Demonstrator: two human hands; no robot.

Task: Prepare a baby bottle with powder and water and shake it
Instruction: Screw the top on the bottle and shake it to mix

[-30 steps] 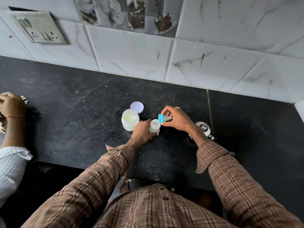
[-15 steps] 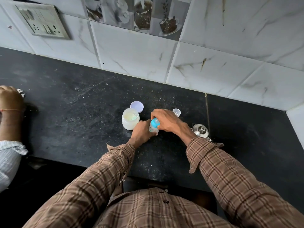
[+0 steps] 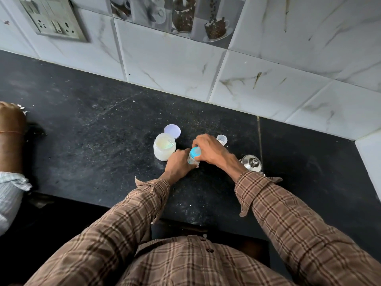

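- Left hand (image 3: pixel 178 162): grips the bottle (image 3: pixel 192 159) low on its body and holds it upright on the tabletop (image 3: pixel 92 141).
- Right hand (image 3: pixel 210 150): fingers curled over the blue cap (image 3: pixel 194 152) at the bottle's top; judged to be screwing it on.
- Progress: cap seated on the bottle, so filling appears done. How tight the cap is cannot be told. Tightening and shaking remain.
- Just left of the left hand: open powder jar (image 3: pixel 164 148), its lid (image 3: pixel 172 131) lying behind it.
- Behind the right hand: small clear cup (image 3: pixel 222 138). Beside the right wrist: steel vessel (image 3: pixel 252 163).
- Obstructions: jar stands close; a wide shake could knock it.
- Far left: another person's hand (image 3: pixel 10 120), well apart.
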